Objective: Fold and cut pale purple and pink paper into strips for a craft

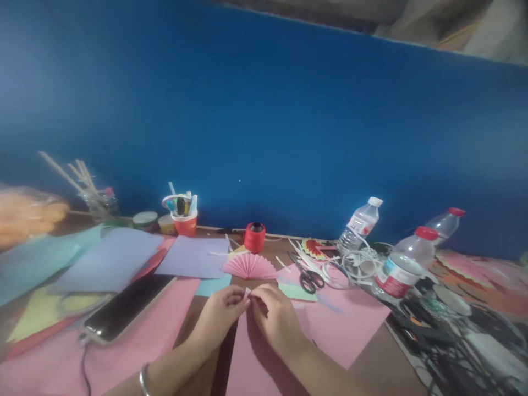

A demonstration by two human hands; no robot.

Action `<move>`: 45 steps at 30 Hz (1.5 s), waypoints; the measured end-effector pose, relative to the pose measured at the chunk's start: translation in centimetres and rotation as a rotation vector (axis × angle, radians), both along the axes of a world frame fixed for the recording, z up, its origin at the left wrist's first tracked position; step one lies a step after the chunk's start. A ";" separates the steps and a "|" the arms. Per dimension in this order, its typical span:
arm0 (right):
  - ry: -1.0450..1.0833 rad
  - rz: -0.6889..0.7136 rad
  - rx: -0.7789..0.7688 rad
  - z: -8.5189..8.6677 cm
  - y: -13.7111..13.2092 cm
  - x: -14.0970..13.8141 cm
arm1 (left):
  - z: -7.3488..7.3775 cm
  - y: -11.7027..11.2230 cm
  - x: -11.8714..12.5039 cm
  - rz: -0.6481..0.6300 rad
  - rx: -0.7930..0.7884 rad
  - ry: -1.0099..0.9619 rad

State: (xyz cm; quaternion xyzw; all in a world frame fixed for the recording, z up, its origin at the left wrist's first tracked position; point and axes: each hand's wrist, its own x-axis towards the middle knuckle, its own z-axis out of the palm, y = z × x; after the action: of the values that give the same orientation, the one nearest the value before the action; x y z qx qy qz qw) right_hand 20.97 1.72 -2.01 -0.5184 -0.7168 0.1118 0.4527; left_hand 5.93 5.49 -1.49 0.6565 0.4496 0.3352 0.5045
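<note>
My left hand [220, 313] and my right hand [277, 319] meet fingertip to fingertip at the far edge of a pink paper sheet [264, 368] on the brown table. Both pinch that edge with closed fingers, and a small white bit shows between them. Just beyond lies a pink pleated paper fan [249, 266]. A metal bangle [143, 379] is on my left wrist.
A phone [126, 308] with a cable lies left on pink paper. Scissors [307, 274], a red thread spool [254, 237], a red pen cup [185, 217], three water bottles [398, 264] and tangled cables [454, 341] stand around. A blue wall [289, 126] backs the table.
</note>
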 end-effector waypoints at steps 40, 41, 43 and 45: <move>0.056 -0.036 -0.068 0.5 -0.1 -0.1 | 0.6 -1.0 -0.2 -0.016 0.082 0.150; 0.066 -0.038 -0.080 0.6 -0.1 -0.1 | 0.6 -1.1 -0.1 -0.015 0.075 0.142; 0.104 -0.043 -0.120 0.7 0.0 0.0 | 0.7 -1.1 -0.1 -0.003 0.056 0.124; 0.194 -0.061 -0.177 0.9 0.0 0.2 | 0.7 -1.2 0.0 0.019 0.029 0.103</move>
State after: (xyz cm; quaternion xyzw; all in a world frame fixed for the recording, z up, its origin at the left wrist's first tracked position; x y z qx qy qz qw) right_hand 21.14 1.70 -1.14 -0.5647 -0.6408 0.2101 0.4757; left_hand 5.95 4.29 -0.76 0.6758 0.4762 0.3125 0.4678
